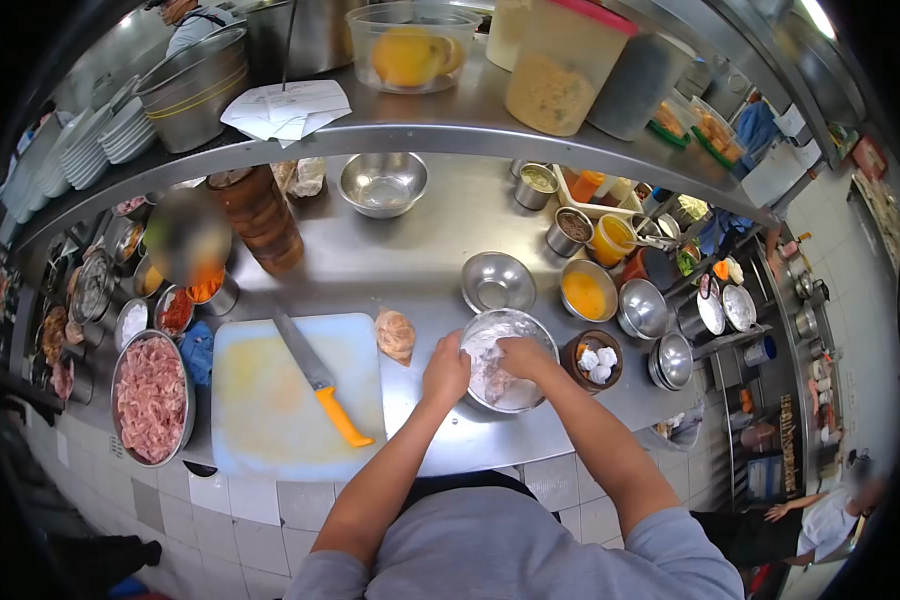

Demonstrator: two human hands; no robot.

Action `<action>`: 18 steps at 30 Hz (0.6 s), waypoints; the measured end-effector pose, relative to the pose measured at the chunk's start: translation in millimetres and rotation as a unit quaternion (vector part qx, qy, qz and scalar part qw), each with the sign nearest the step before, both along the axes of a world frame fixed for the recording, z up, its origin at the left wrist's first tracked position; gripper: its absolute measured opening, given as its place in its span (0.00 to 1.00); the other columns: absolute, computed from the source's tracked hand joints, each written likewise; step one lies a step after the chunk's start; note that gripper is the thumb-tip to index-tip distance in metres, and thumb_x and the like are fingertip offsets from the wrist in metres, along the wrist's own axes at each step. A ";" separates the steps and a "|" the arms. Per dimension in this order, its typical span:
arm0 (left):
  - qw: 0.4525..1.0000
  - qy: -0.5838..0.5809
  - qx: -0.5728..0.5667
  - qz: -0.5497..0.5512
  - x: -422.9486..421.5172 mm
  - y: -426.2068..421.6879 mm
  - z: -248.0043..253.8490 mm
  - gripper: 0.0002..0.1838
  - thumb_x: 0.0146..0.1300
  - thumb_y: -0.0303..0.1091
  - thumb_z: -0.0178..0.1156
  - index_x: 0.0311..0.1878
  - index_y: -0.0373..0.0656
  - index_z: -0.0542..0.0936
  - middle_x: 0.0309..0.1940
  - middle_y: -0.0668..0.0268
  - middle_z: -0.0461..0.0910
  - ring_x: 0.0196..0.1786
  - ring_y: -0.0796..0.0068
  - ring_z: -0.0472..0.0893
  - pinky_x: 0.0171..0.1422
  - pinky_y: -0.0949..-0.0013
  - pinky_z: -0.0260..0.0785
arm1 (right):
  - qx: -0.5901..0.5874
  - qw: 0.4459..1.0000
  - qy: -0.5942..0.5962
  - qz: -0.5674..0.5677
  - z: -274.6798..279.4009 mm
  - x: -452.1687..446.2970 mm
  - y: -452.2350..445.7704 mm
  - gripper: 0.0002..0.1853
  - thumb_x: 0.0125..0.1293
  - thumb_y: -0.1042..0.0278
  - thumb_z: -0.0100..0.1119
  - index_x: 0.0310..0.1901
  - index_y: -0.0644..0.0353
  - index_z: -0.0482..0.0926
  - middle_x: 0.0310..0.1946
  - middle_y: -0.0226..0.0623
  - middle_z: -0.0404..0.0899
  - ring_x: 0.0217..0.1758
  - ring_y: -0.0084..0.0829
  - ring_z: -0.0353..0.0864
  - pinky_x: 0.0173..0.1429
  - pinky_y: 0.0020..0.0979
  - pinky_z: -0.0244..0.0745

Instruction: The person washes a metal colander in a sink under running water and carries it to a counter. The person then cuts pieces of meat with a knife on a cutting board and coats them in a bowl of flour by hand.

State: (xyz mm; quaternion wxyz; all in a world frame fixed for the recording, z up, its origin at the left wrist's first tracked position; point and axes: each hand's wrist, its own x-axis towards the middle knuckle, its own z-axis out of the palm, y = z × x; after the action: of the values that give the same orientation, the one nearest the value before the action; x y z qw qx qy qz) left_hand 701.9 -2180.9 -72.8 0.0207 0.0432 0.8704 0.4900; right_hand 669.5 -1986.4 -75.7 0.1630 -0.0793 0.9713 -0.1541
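Observation:
A steel mixing bowl [540, 405] holds a white, floury mixture [485, 365] with a pinkish tint. My left hand [447, 368] grips the bowl's left rim. Inside the bowl, my right hand [523, 358] has its fingers curled into the mixture, and the fingertips are hidden. Just right of the bowl, a small round dark container [575, 375] holds several white floury balls [597, 363]. A piece of raw meat [395, 337] lies left of my left hand. Farther left, a knife with a yellow handle [342, 415] rests on a white cutting board [250, 400].
A large bowl of sliced raw meat [150, 400] stands by the board's left edge. Behind my hands are an empty steel bowl [498, 283] and a bowl of orange liquid [588, 291]. An overhead shelf [370, 115] crosses the back. Another person [835, 515] is at the lower right.

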 end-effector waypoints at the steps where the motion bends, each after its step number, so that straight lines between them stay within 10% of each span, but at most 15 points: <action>1: 1.000 0.000 0.000 -0.003 0.3 1.7 -0.3 0.23 0.67 0.33 0.50 0.65 0.41 0.68 0.59 0.48 0.72 0.60 0.46 0.73 0.63 0.54 0.67 | 0.000 1.000 0.000 -0.003 14.7 8.3 0.6 0.21 0.48 0.70 0.66 0.47 0.59 0.81 0.45 0.52 0.81 0.52 0.50 0.80 0.55 0.43 0.75; 6: 1.000 0.018 -0.014 0.007 -2.0 3.3 -12.8 0.23 0.66 0.33 0.49 0.65 0.43 0.69 0.60 0.50 0.72 0.60 0.47 0.74 0.63 0.54 0.67 | 0.009 0.983 0.139 0.122 -4.0 16.3 -21.8 0.19 0.50 0.67 0.68 0.46 0.58 0.79 0.47 0.46 0.78 0.53 0.48 0.78 0.54 0.46 0.76; 14: 0.999 0.027 -0.029 0.009 -0.7 2.7 -10.5 0.23 0.66 0.32 0.50 0.64 0.41 0.69 0.59 0.49 0.72 0.59 0.46 0.74 0.63 0.54 0.67 | -0.002 0.999 -0.020 0.047 7.4 -4.7 -26.3 0.15 0.53 0.65 0.65 0.41 0.64 0.81 0.42 0.54 0.82 0.45 0.50 0.82 0.50 0.43 0.77; 18: 0.999 0.025 -0.011 0.019 -0.5 2.8 -13.7 0.23 0.66 0.32 0.49 0.64 0.41 0.69 0.59 0.48 0.72 0.59 0.46 0.74 0.62 0.54 0.67 | -0.217 0.969 -0.081 -0.086 -0.9 -17.0 22.7 0.20 0.55 0.70 0.61 0.49 0.70 0.77 0.42 0.45 0.83 0.40 0.38 0.81 0.45 0.37 0.76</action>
State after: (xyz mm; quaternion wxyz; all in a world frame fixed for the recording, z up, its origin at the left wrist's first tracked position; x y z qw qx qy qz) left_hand 701.4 -2178.1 -86.5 -0.0097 0.0385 0.8767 0.4794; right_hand 652.6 -1963.7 -76.6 0.2062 -0.0167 0.9012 -0.3809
